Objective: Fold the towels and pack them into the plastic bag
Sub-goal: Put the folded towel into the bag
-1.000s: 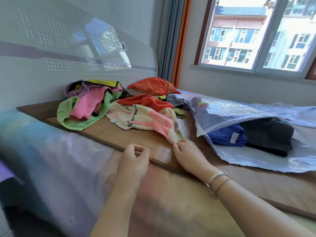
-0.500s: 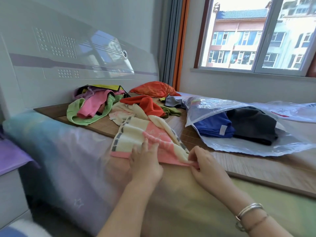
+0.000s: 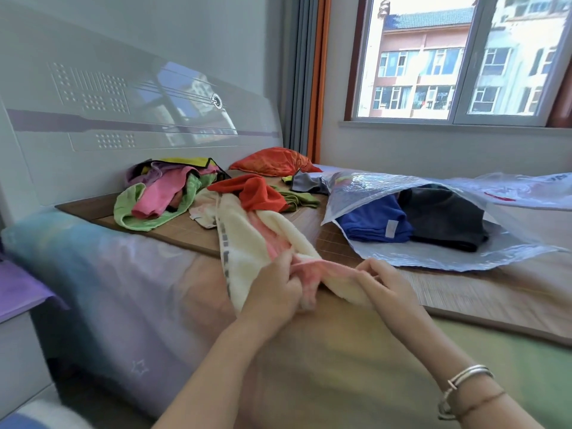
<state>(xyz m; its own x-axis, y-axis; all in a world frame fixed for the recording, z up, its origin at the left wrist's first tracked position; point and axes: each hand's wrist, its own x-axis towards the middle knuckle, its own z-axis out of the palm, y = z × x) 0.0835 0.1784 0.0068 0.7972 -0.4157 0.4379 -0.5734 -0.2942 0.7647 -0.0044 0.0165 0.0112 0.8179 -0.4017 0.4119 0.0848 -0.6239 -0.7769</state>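
A cream and pink towel (image 3: 247,243) with a grey-patterned edge stretches from the heap toward me over the bed's edge. My left hand (image 3: 275,292) grips its near edge, and my right hand (image 3: 380,283) pinches the same pink edge a little to the right. A clear plastic bag (image 3: 433,258) lies open on the bamboo mat (image 3: 185,230) at the right, with a folded blue towel (image 3: 374,222) and a folded dark grey towel (image 3: 442,218) inside. An orange-red towel (image 3: 260,193) lies on the far end of the cream towel.
A heap of loose towels (image 3: 161,196), green, pink and yellow, lies near the headboard (image 3: 123,119). An orange pillow (image 3: 272,162) sits at the back beside grey and olive cloths. Another plastic bag (image 3: 526,190) lies at the far right under the window.
Both hands have drawn the cream and pink towel off the heap toward me, over the bed's edge. It was spread flat half a second ago and is now bunched between my hands.
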